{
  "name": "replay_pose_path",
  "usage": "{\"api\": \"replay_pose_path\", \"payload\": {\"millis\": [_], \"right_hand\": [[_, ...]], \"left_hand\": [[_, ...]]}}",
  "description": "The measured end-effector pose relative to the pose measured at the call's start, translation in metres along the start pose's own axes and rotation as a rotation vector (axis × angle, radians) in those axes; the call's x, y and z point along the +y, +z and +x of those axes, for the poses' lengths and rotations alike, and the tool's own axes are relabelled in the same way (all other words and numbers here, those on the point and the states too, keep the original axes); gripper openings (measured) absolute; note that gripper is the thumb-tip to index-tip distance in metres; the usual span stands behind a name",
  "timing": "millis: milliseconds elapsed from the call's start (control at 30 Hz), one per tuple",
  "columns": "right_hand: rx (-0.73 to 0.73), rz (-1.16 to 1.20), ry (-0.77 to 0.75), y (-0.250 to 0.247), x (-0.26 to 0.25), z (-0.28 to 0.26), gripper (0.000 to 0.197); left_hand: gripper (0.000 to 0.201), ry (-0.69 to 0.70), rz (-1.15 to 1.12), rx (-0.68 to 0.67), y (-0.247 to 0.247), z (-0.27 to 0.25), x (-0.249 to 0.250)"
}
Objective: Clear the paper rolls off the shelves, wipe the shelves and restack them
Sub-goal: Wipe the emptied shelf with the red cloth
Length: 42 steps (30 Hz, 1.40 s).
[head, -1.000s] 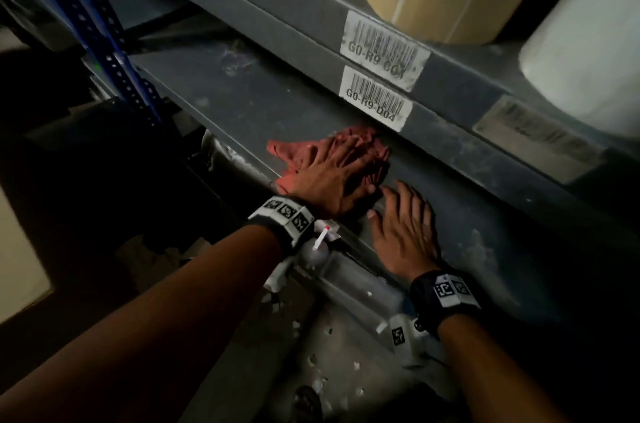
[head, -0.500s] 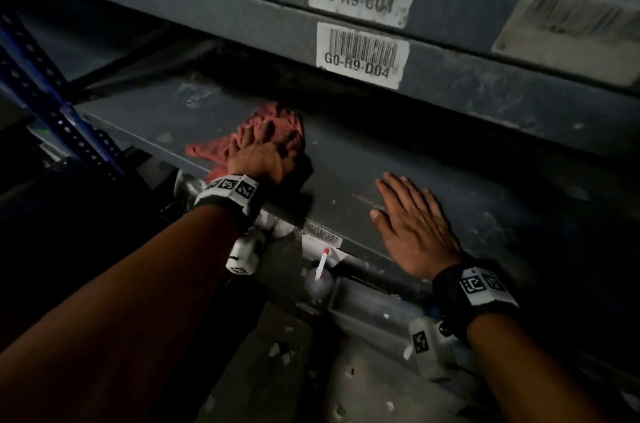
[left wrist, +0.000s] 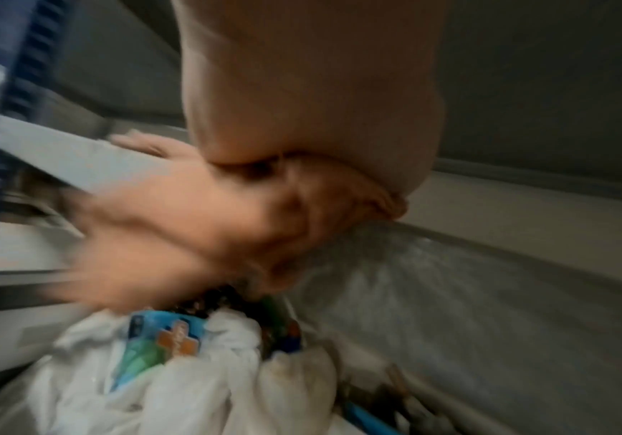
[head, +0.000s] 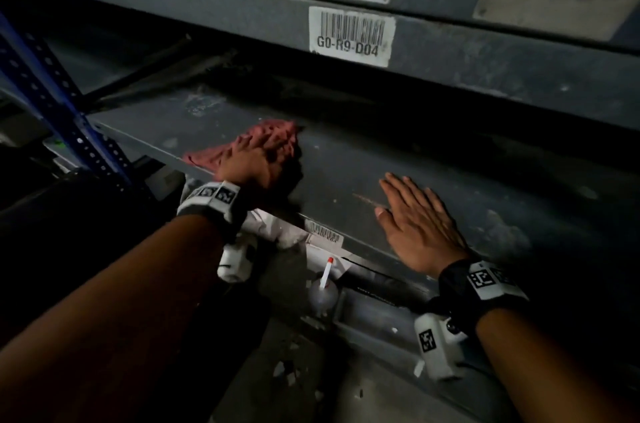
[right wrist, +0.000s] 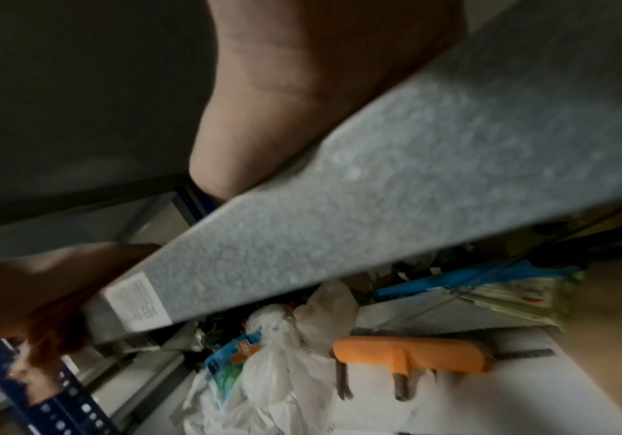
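Shelf bare and dusty, and the red cloth sits near its front edge, pinned under the left hand, fingers spread flat across it. Right hand lies well apart, flat on the metal, holding nothing. Below, only the right wrist view shows white plastic bags with a blue packet tucked among them.
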State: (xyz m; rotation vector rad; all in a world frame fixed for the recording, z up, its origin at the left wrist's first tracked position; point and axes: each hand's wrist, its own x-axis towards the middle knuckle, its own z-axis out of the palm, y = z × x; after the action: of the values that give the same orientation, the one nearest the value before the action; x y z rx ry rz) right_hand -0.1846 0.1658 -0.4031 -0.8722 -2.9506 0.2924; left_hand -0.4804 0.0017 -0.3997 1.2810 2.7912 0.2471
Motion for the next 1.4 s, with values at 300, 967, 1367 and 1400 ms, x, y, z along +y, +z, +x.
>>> {"api": "replay_pose_path", "payload": {"millis": [300, 967, 1367, 1400], "right_hand": [[-0.033, 0.008, 0.026, -0.006, -0.005, 0.0, 0.064], [-0.031, 0.001, 0.018, -0.006, -0.004, -0.001, 0.065], [-0.04, -0.002, 0.021, -0.004, -0.002, 0.0, 0.064], [-0.036, 0.001, 0.022, -0.004, -0.002, 0.0, 0.064]], "left_hand": [[0.07, 0.282, -0.088, -0.051, 0.022, -0.065, 0.123], [0.084, 0.035, -0.112, -0.022, 0.025, 0.033, 0.004], [0.068, 0.07, -0.223, -0.188, -0.039, 0.013, 0.096], [0.079, 0.09, -0.144, -0.188, -0.046, 0.025, 0.074]]}}
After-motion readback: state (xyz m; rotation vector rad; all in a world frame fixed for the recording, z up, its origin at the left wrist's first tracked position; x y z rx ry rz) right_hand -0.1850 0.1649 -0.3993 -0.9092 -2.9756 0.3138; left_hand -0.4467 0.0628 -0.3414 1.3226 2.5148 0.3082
